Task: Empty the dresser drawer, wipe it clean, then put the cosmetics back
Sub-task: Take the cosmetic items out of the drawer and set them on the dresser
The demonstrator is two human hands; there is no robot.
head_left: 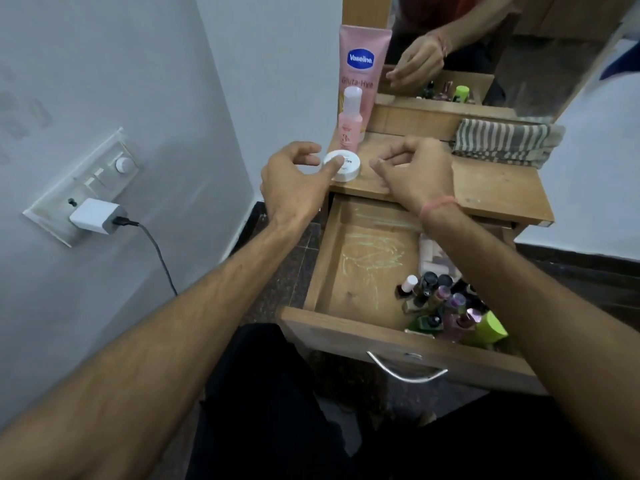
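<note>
Resting its thumb on the white jar [343,165] at the worktop's [485,188] nine o'clock edge, the left hand [294,181] keeps a loose, empty grip, as does the right hand [415,174].

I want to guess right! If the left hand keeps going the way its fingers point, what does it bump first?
The left hand points toward the white round jar on the dresser top. One finger already seems to lie on its lid, so the jar comes first, though depth is hard to judge.
</note>
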